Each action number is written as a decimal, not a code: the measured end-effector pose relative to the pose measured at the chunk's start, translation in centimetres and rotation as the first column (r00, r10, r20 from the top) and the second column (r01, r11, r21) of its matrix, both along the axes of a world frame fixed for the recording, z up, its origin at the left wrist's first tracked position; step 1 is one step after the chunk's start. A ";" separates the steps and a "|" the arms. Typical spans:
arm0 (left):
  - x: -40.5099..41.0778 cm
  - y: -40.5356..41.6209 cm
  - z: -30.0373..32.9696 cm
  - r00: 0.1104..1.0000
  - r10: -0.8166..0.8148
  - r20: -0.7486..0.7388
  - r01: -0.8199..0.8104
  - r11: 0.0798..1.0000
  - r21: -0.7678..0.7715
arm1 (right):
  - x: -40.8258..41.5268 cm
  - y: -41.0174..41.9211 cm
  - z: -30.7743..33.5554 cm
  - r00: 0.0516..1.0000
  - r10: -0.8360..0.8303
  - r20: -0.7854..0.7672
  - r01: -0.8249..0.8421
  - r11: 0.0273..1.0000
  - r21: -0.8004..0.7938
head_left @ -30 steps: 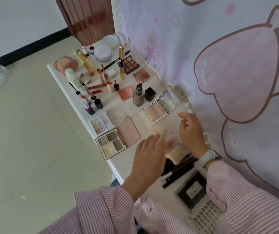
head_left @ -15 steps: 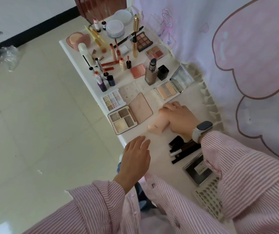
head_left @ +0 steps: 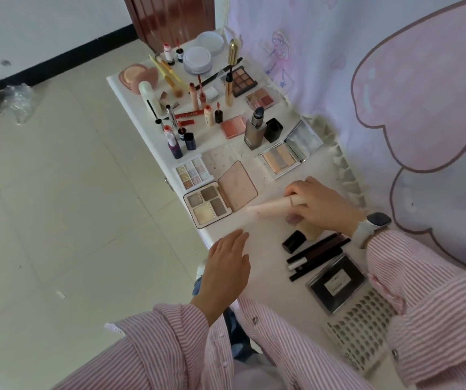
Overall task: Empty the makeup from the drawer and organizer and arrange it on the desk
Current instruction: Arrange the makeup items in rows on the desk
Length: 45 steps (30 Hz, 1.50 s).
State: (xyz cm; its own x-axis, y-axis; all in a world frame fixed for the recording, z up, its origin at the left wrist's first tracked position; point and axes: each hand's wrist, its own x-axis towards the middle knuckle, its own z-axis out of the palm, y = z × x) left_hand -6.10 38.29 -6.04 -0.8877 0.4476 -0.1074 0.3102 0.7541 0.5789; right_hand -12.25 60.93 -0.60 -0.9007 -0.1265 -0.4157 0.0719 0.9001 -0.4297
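Fingers of the right hand (head_left: 320, 205) are now curling round a pale pink tube (head_left: 272, 207), which is lying across the bench (head_left: 257, 266) just below the open four-pan palette (head_left: 207, 204). Half a second ago that hand was lying flatter over the tube, and a second ago it was hanging above the spot with nothing under it; so the tube is being laid into the row rather than lifted away. Beneath the same hand a beige brush head (head_left: 310, 230) is peeking out, touching the black brushes and pencils (head_left: 317, 256).

Meanwhile the left hand (head_left: 227, 270) is drawing back toward the near edge of the bench, fingers straight and relaxed, holding nothing; a second ago it was reaching in beside the right.

Most of the makeup is already standing arranged farther up the bench, so the task is looking well advanced. A dark flat case (head_left: 336, 282) and a perforated tray (head_left: 362, 332) are lying near the person's striped sleeve (head_left: 434, 319), apparently still waiting their turn.
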 end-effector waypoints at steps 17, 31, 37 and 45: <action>-1.7 1.5 3.4 0.972 -0.117 0.205 0.094 0.988 0.120 | 6.3 -2.7 2.0 0.979 -0.200 0.037 0.197 0.881 -0.431; -1.8 0.3 2.1 0.998 -0.046 0.051 0.043 0.997 0.061 | 4.8 -2.3 0.5 0.938 -0.329 0.109 0.346 0.872 -0.347; -1.1 -0.2 -0.9 0.965 -0.015 -0.263 -0.038 0.980 -0.194 | 3.3 -1.7 -0.7 0.922 -0.386 0.035 0.383 0.894 -0.233; -1.5 0.8 -2.1 0.930 0.002 -0.368 -0.096 0.967 -0.237 | 0.1 -3.8 -2.2 0.988 -0.101 0.118 0.098 0.995 0.030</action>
State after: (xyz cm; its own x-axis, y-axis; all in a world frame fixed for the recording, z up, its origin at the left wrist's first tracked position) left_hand -7.63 39.04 -8.12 -0.9065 0.4036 0.1238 0.4218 0.8775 0.2280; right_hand -12.14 57.10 -2.79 -0.8522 -0.0278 -0.5225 0.2107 0.8959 -0.3912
